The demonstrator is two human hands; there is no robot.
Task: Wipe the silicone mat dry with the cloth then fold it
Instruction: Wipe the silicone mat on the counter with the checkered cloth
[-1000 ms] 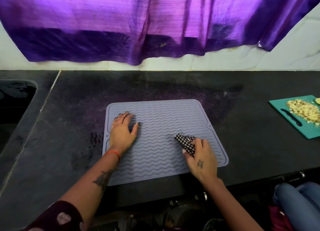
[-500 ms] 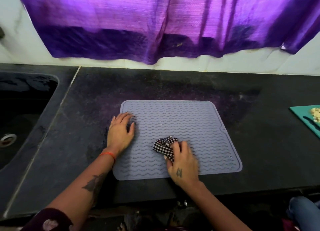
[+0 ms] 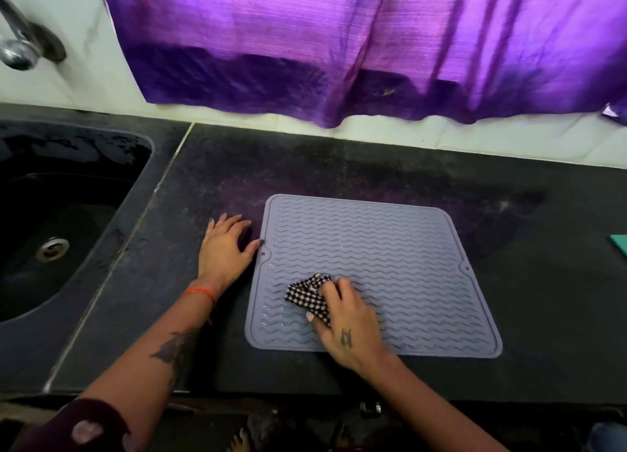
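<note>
Stretched across the back wall: a shiny purple fabric curtain (image 3: 339, 44), hem hanging just above the dark speckled stone countertop (image 3: 509, 299). Sunk into the counter at far left: a black basin sink (image 3: 68, 187) with a round metal drain (image 3: 52, 248), under a chrome tap (image 3: 17, 44).

Lay flat near the counter's front edge: the pale lavender square silicone mat with wavy ridges (image 3: 390, 248), unfolded, all four rounded corners down.

Rested palm-down beside the mat's left edge, on bare counter: the left hand (image 3: 225, 248), fingers straight and spread, thumb tip touching the mat's rim, holding nothing. Circled the wrist: a thin orange thread band (image 3: 200, 293).

Pressed down on the mat's front-left part: the right hand (image 3: 346, 322), fingers curled over and gripping the bunched black-and-white checked cloth (image 3: 307, 295), most of the cloth poking out ahead and to the left of the fingers.

Peeked in at the right border: a corner of a teal cutting board (image 3: 619, 244), well apart from the mat.

Compared with a second earlier: left hand off the mat's surface and onto the counter beside it; right hand and cloth carried from the mat's front-right part over to its front-left.
</note>
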